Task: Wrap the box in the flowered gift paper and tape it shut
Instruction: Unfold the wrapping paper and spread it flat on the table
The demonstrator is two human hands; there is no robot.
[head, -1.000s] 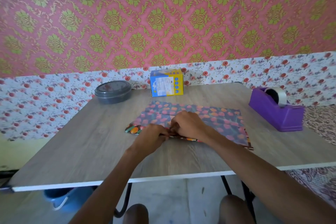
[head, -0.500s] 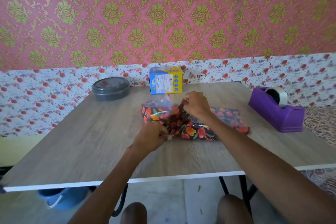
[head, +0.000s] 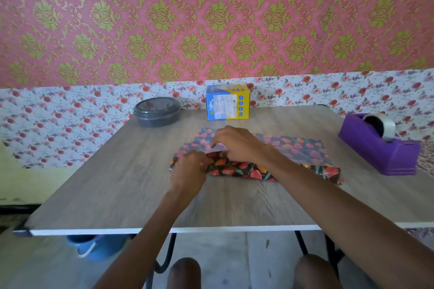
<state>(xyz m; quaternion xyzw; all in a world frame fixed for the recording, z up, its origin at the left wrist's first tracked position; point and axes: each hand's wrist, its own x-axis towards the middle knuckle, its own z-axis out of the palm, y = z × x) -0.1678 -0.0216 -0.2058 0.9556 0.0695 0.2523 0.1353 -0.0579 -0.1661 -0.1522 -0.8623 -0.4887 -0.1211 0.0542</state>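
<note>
The flowered gift paper (head: 296,150) lies folded in the middle of the wooden table (head: 117,183), dark with red tulips. Its near layer shows the glossy printed side. My left hand (head: 187,169) pinches the paper's near left edge. My right hand (head: 237,143) pinches an upper layer of the paper just behind the left hand and holds it slightly raised. The blue and yellow box (head: 227,102) stands upright at the table's far edge, apart from the paper. A purple tape dispenser (head: 378,148) with a roll of clear tape sits at the right.
A round grey lidded container (head: 156,111) stands at the far left of the table. A blue bucket (head: 98,246) sits on the floor under the table's near left corner. My knees show below the near table edge.
The paper lay flat under both hands, then my right hand lifted a layer up and back. Now that layer is lower and the paper spreads wider again.
</note>
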